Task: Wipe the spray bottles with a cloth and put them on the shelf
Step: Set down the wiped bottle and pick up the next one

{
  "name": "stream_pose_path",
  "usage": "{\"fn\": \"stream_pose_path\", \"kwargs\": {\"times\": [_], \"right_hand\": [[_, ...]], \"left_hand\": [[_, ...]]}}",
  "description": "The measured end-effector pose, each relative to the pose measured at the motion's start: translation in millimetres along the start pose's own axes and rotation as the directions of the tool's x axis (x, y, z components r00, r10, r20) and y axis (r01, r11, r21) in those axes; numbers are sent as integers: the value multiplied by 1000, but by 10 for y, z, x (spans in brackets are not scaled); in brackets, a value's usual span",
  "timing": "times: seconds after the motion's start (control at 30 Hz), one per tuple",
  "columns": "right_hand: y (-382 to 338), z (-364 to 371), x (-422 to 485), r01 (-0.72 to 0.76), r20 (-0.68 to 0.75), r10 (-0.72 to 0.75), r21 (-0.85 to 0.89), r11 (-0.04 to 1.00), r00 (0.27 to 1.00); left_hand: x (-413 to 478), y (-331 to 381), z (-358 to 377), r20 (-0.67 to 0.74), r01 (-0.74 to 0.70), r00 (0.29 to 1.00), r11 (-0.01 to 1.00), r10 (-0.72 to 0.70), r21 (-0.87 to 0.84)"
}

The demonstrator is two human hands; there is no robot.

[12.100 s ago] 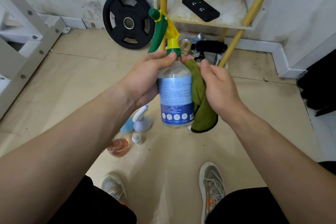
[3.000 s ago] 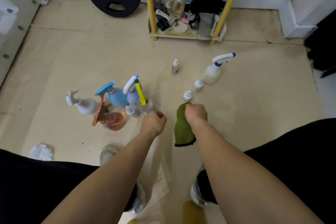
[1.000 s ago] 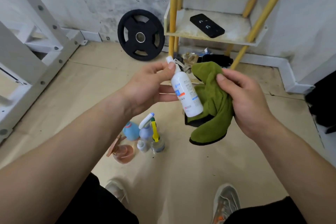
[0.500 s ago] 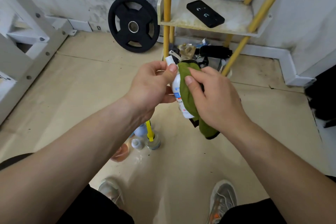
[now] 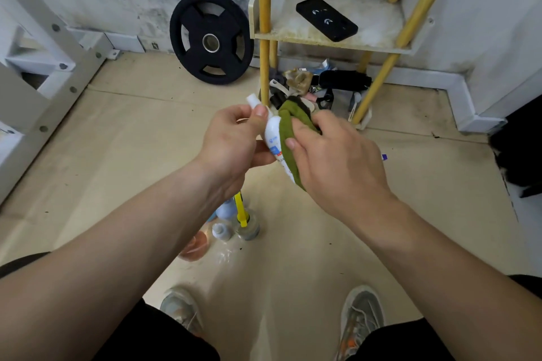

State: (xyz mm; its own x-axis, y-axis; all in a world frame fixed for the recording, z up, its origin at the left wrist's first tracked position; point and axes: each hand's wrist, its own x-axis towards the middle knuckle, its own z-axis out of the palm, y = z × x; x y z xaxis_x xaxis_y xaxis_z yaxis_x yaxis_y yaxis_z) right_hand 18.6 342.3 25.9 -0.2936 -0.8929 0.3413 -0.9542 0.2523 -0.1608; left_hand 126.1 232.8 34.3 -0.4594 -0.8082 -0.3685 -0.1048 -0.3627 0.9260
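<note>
The small white spray bottle (image 5: 271,133) is held in the air, tilted with its cap up and to the left, just before the front left leg of the shelf (image 5: 328,39) and well above the floor. The left hand (image 5: 231,143) pinches it at the neck, thumb near the cap and the other fingers curled under the body. The right hand (image 5: 337,161) is clamped round the green cloth (image 5: 286,126), its thumb pressing the cloth against the bottle's side. To wipe well, I judge the left hand should hold firm and turn the bottle while the right draws the cloth down to the base. The pinch should then move so that the neck and cap get cleaned too, with no pressure on the cap, lest it spray. The shelf board shows bare room toward its front left corner, beside a black flat device (image 5: 327,19). The bottle's lower half and base are hidden under cloth and palm, and its label cannot be read. On the floor a cluster of other bottles (image 5: 245,221) is partly behind the left forearm, so I cannot count them. A blue tip (image 5: 384,156) past the right hand may be another nozzle. The shelf's upper part is cut off at the top edge.
</note>
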Motion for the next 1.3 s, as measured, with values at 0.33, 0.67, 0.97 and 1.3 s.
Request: {"fn": "stream_pose_path", "kwargs": {"times": [0.33,0.67,0.97,1.3], "right_hand": [[244,-13,168,-378,353,216,496,781,910],[118,20,23,-32,-36,38,158,987,999],[225,0,128,-154,63,146,608,779,987],[269,-16,152,-155,87,132,690,707,987]], "left_hand": [[-2,37,6,94,-162,984,983,154,89],[18,-58,4,103,-48,994,999,46,21],[-3,-4,-19,260,2,966,1000,-8,20],[-13,-18,8,307,-39,952,996,13,76]]}}
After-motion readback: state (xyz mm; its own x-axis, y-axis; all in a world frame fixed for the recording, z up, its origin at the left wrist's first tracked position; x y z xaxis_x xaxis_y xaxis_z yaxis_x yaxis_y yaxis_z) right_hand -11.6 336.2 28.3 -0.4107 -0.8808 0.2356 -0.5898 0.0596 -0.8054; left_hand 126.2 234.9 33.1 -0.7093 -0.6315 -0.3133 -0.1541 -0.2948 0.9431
